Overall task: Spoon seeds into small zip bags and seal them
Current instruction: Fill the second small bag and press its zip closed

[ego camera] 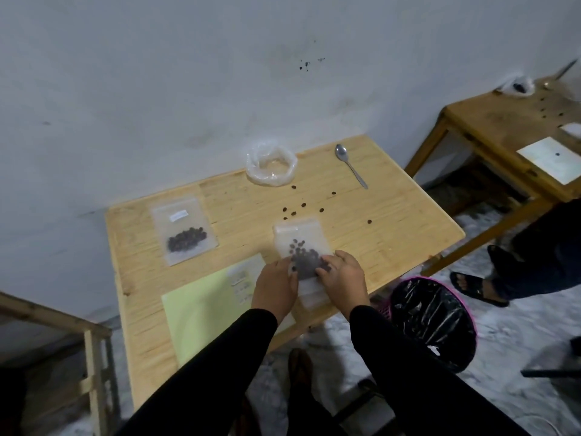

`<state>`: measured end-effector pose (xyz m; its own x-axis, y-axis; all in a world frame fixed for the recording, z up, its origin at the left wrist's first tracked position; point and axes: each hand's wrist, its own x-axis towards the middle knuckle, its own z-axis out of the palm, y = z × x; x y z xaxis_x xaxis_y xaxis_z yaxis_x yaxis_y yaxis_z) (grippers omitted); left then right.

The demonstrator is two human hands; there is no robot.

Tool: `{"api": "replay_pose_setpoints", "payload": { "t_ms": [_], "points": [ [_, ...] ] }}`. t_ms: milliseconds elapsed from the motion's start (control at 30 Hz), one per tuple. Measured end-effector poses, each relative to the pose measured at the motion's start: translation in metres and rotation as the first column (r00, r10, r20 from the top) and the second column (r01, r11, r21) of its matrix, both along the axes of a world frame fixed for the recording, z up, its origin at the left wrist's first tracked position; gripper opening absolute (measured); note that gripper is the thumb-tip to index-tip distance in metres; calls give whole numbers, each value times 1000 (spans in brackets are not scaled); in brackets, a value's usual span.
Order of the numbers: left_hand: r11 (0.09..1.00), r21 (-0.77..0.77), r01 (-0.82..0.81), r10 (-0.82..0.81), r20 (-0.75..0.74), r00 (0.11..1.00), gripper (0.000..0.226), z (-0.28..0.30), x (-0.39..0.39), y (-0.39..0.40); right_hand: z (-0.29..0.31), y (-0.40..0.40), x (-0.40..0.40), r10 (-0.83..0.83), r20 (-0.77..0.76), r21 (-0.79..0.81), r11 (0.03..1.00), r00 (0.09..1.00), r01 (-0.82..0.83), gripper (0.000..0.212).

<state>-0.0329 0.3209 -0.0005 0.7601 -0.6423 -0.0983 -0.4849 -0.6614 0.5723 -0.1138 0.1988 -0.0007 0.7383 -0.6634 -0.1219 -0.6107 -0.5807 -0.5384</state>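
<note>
- 1 filled bag lay finished, apparently sealed.
- Left hand and right hand pinched a second bag, seeds inside.
- Loose seeds remained.

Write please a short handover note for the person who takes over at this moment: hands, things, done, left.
Left hand and right hand both hold the seed bag at the table's near edge.
Filled bag lies flat at left; whether it is sealed cannot be told.
Spoon and open supply bag rest at the far edge; loose seeds are scattered between.
Left: seal the held bag, gather the spilled seeds.
</note>
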Motion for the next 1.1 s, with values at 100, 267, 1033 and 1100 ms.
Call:
{"api": "replay_pose_setpoints", "payload": {
  "t_ms": [100,267,1033,1100],
  "points": [
    [991,-105,-82,75,-67,995,32,2,5,4,14,2,6,-133,173,181,978,976,101,26],
    [892,-303,-336,258,-269,928,16,12,17,30,35,21,23,-202,244,503,863,948,54,13],
    [652,-354,-671,375,-618,691,24,-12,34,185,-15,108,44,131,-16,154,980,991,-127,23],
    [635,-345,-691,374,-645,666,25,-16,33,187,-14,112,46,138,-15,121,983,990,-135,20]
  ]
}}
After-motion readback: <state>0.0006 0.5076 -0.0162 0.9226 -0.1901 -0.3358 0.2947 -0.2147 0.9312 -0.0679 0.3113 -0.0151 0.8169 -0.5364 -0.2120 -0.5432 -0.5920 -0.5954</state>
